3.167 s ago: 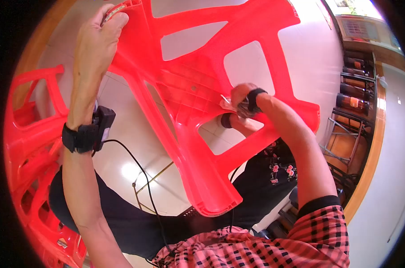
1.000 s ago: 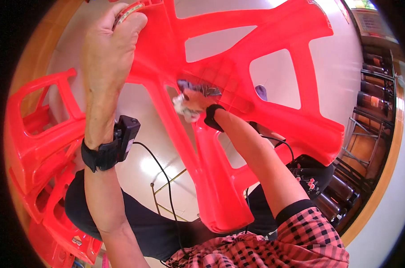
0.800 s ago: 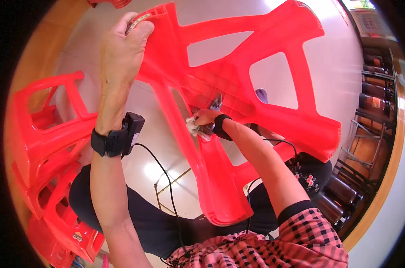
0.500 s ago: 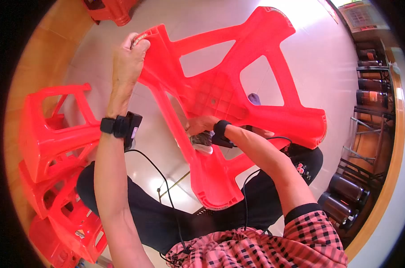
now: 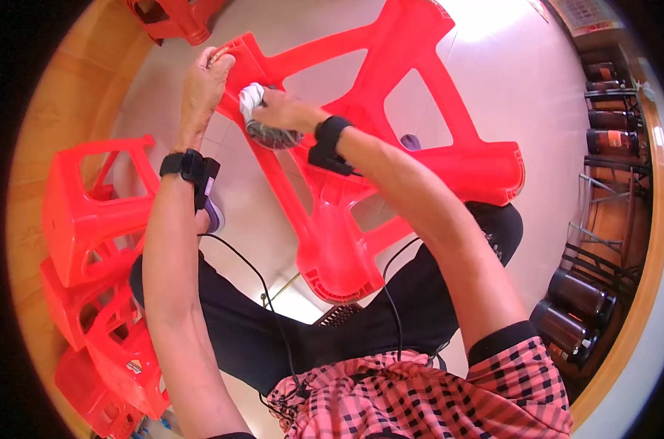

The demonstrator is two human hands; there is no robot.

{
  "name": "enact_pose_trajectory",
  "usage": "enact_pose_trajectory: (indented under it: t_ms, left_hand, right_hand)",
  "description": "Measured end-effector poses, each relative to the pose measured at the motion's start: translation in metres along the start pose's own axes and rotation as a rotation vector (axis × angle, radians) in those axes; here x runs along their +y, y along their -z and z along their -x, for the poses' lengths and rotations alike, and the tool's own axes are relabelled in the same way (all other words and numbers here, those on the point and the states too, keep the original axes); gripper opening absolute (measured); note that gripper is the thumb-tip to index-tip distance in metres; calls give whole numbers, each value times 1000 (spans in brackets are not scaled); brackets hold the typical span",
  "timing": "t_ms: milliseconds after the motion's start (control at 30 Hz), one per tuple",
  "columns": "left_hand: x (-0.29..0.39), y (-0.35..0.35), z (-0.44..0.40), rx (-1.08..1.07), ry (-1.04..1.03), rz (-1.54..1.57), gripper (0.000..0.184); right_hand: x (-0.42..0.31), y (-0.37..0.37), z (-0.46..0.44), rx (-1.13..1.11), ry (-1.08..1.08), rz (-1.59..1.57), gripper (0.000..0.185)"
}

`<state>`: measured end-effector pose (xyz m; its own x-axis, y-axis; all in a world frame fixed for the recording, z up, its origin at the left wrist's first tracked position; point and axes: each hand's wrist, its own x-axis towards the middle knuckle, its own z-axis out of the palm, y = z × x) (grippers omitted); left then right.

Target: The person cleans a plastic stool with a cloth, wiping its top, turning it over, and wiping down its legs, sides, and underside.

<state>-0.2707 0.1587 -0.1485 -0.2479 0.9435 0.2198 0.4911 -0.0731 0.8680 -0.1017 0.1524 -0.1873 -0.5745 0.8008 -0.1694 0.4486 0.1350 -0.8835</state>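
A red plastic stool [image 5: 449, 172] is turned so that its hollow underside and leg ends face me, above my knees. My left hand [image 5: 206, 84] is closed around the tip of its upper-left leg. Against the inner face of that same leg, my right hand [image 5: 288, 112] presses a bunched cloth [image 5: 251, 101], part white and part dark grey. The fingers of the right hand are wrapped into the cloth and partly hidden by it. Both wrists carry black straps with small devices.
Several red stools [image 5: 90, 219] are piled at the left. Another red stool [image 5: 185, 18] stands at the upper left by the wooden panel. Dark brown cylinders [image 5: 581, 296] and metal racks line the right side. Black cables run from my wrists across my lap.
My right hand has moved up and left with the cloth, from near the stool's middle to the upper-left leg. The stool has shifted slightly up and left. My left hand keeps its grip.
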Motion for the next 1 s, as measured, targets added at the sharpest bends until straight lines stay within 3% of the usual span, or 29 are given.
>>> enact_pose_trajectory:
  t_ms: [33, 67, 133, 167, 200, 267, 333, 367, 400, 500, 567, 633, 667, 700, 800, 867, 1000]
  left_hand:
    - [3, 2, 0, -12, 6, -11, 36]
    - [6, 2, 2, -22, 10, -19, 37]
    - [1, 4, 1, -9, 2, -41, 36]
    - [-2, 3, 0, 1, -8, -63, 34]
    - [1, 2, 1, 0, -6, -53, 34]
    - [11, 4, 4, -35, 8, -43, 33]
    - [12, 4, 5, -44, 16, -65, 33]
    - [13, 5, 3, -51, 23, -90, 33]
    - [9, 5, 1, -49, 21, -91, 33]
    - [-9, 1, -6, -52, -26, -37, 34]
    - [-17, -3, -8, 40, -47, -102, 32]
    - [-10, -6, -6, 32, -60, -72, 33]
    - [-7, -3, -4, 38, -67, -47, 34]
    - [-1, -1, -1, 46, -69, -55, 34]
    - [13, 3, 4, 30, -41, -160, 36]
    - [12, 2, 4, -39, 75, -136, 32]
    - [22, 4, 9, -32, 90, -178, 30]
  right_hand:
    - [-2, -10, 1, 86, -11, 233, 29]
    - [2, -8, 7, 83, -19, 234, 29]
    - [-11, 6, 33, -250, -115, 119, 33]
    - [24, -16, 34, -97, 130, 268, 30]
    - [2, -4, 56, -212, -44, 120, 24]
    - [-4, 2, 80, -385, -96, 140, 25]
    - [-19, 15, 108, -642, -302, 47, 23]
    - [8, -1, 115, -619, -63, 311, 22]
    - [6, 2, 133, -640, 42, 364, 24]
    - [-1, 24, 157, -680, 19, 276, 27]
    - [-1, 40, 156, -809, -210, 115, 26]
    - [15, 27, 158, -784, -220, 292, 24]
    - [25, 19, 156, -766, -220, 475, 22]
    - [29, 10, 159, -781, -49, 552, 24]
    - [27, 4, 167, -862, -158, 439, 26]
    - [27, 10, 173, -896, -141, 414, 26]
    - [8, 22, 195, -839, 20, 306, 25]
